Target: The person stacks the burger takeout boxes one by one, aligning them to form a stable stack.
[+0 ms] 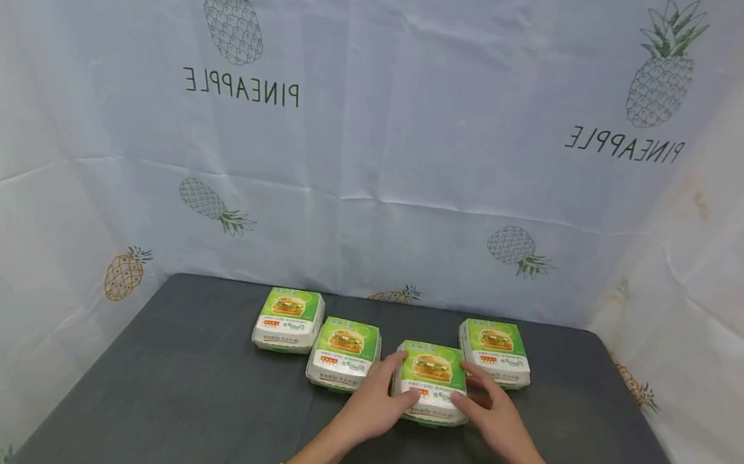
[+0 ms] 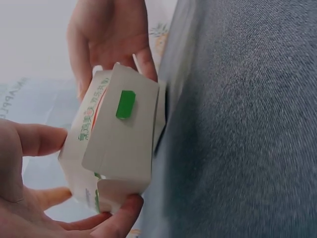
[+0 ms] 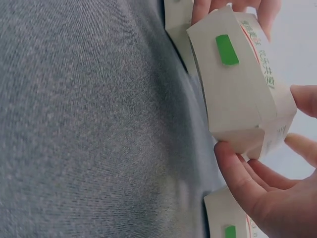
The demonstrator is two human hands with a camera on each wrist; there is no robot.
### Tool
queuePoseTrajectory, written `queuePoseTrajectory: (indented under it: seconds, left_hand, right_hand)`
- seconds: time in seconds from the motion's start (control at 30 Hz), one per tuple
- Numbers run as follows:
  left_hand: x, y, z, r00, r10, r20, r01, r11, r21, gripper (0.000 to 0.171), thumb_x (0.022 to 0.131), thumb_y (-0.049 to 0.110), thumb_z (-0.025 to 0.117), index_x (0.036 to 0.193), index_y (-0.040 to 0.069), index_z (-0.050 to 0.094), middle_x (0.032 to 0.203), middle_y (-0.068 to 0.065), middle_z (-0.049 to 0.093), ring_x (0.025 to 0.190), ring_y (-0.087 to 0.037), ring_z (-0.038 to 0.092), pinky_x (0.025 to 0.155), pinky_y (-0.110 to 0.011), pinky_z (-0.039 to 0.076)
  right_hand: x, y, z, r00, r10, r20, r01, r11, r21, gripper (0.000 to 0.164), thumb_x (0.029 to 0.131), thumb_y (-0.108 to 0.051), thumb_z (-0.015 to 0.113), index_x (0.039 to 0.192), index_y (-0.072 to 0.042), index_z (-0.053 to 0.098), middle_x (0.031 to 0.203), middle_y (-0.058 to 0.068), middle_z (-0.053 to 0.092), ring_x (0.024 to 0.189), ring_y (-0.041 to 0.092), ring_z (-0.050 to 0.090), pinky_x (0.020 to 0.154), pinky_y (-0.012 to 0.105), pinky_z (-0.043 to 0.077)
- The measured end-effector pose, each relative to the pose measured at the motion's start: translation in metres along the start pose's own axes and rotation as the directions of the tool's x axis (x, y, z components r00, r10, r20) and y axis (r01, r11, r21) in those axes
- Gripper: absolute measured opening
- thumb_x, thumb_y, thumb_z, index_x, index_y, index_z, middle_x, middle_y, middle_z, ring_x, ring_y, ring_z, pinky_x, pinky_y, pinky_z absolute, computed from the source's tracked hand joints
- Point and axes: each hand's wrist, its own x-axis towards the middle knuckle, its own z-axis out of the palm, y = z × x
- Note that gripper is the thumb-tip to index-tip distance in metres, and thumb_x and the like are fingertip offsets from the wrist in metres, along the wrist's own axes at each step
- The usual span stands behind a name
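A green and white burger box (image 1: 432, 379) with a burger picture on its lid is held between both hands. From its left side the left hand (image 1: 376, 403) grips it, thumb on the lid's front edge. The right hand (image 1: 495, 414) grips the opposite side in the same way. In the left wrist view, the left fingertips (image 2: 130, 204) curl at the lower edge of the box (image 2: 124, 134), close over the dark cloth. The right wrist view shows the right fingers (image 3: 237, 173) under the lower corner of the box (image 3: 237, 94), whose front bears a green tab.
Two similar burger boxes stand to the left, one near box (image 1: 344, 353) beside the left hand and one farther box (image 1: 288, 320). Another box (image 1: 495, 353) stands behind the right hand. Dark cloth covers the table (image 1: 192, 398); a pineapple-print curtain (image 1: 386, 145) hangs behind.
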Motion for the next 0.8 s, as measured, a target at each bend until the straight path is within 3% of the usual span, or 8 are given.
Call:
queuePoseTrajectory:
  seconds: [0.27, 0.47, 0.8]
  left_hand:
    - [-0.014, 0.0, -0.016, 0.999, 0.003, 0.047, -0.003, 1.0, -0.007, 0.07, 0.097, 0.039, 0.065, 0.156, 0.011, 0.039, 0.151, -0.02, 0.039, 0.129, -0.033, 0.048, 0.102, -0.055, 0.044]
    - [-0.025, -0.001, -0.027, 0.995, -0.003, 0.097, 0.005, 1.0, -0.02, 0.07, 0.099, 0.044, 0.063, 0.159, 0.017, 0.036, 0.143, -0.018, 0.04, 0.118, -0.032, 0.054, 0.093, -0.051, 0.049]
    - [-0.039, -0.013, -0.043, 0.991, 0.075, 0.108, -0.068, 0.995, -0.066, 0.062, 0.104, 0.038, 0.06, 0.158, 0.018, 0.038, 0.132, -0.015, 0.044, 0.117, -0.029, 0.059, 0.089, -0.035, 0.054]
  right_hand:
    - [-0.006, -0.006, 0.003, 0.998, -0.019, 0.057, 0.017, 0.999, 0.04, 0.071, 0.099, -0.033, 0.069, 0.159, -0.018, 0.034, 0.156, 0.024, 0.035, 0.136, 0.044, 0.046, 0.088, 0.043, 0.055]
    - [-0.01, -0.009, 0.007, 0.995, -0.042, 0.093, 0.036, 0.997, 0.069, 0.069, 0.1, -0.031, 0.067, 0.16, -0.018, 0.033, 0.156, 0.023, 0.035, 0.135, 0.043, 0.047, 0.086, 0.041, 0.055]
    - [-0.019, -0.018, 0.016, 0.988, -0.044, 0.147, 0.033, 0.996, 0.077, 0.07, 0.1, -0.032, 0.067, 0.16, -0.02, 0.033, 0.154, 0.023, 0.035, 0.134, 0.042, 0.046, 0.089, 0.043, 0.055]
